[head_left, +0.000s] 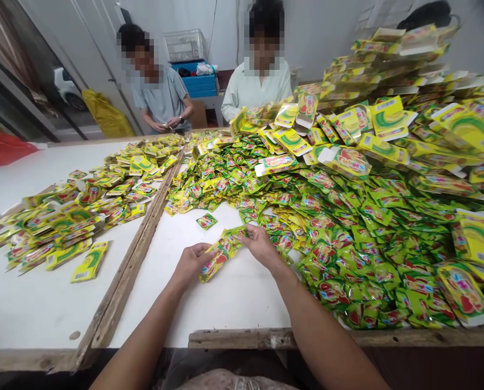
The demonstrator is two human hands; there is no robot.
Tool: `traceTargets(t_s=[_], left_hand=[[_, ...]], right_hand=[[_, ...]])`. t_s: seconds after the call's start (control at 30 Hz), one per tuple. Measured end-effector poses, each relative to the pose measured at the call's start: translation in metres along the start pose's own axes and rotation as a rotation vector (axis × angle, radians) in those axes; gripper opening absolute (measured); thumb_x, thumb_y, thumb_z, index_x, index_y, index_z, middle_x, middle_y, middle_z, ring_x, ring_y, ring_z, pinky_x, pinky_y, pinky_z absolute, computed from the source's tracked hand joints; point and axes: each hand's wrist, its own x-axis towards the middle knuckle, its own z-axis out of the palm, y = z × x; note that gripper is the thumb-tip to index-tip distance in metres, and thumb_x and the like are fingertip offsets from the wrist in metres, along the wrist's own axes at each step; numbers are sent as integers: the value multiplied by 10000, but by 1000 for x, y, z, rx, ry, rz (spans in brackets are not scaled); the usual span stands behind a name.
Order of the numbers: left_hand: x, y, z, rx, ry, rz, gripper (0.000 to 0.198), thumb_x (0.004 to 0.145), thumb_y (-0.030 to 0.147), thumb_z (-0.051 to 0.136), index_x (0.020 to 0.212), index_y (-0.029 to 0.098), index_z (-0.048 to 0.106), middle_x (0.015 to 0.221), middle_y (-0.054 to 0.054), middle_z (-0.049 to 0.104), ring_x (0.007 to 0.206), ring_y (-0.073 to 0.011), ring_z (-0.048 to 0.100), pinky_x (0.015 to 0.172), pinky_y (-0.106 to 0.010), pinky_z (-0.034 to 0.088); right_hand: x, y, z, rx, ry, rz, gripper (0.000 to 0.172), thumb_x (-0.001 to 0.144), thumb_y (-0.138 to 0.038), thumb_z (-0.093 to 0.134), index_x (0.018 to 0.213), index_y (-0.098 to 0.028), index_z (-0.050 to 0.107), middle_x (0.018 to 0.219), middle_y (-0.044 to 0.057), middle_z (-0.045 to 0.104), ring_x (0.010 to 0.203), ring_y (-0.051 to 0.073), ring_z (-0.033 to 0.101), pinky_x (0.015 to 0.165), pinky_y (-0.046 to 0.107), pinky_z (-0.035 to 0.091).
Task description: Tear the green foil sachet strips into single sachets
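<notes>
My left hand (191, 264) is closed around the near end of a fanned stack of small green-and-yellow sachets (219, 254), held just above the white table (233, 298). My right hand (260, 244) pinches the far end of the same stack, beside the edge of a huge heap of loose sachets (347, 227) that covers the right half of the table. One single sachet (206, 220) lies alone on the table a little beyond my hands.
Flat yellow cartons (392, 119) are piled high at the back right. A second white table (30, 309) on the left carries filled cartons (89, 262) and more sachets. Two people (160, 97) (258, 86) work at the far side. Wooden battens (144, 233) edge the tables.
</notes>
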Motion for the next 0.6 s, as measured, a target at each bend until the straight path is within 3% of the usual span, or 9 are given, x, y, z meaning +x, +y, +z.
traceTargets(t_s=[0.37, 0.6], left_hand=[[-1, 5, 4, -97, 37, 7, 388, 575, 410, 792, 794, 127, 643, 653, -32, 697, 534, -123, 608, 510, -203, 448], [-4, 7, 0, -169, -30, -33, 378, 577, 388, 795, 803, 117, 660, 651, -41, 697, 532, -127, 609, 502, -203, 448]], right_hand=[[1, 0, 11, 483, 145, 85, 288, 573, -339, 738, 621, -192, 495, 574, -48, 544, 558, 105, 476, 578, 243, 414], [-2, -8, 15, 552, 152, 121, 296, 543, -357, 758, 679, -183, 561, 634, -11, 631, 590, 135, 548, 598, 272, 441]])
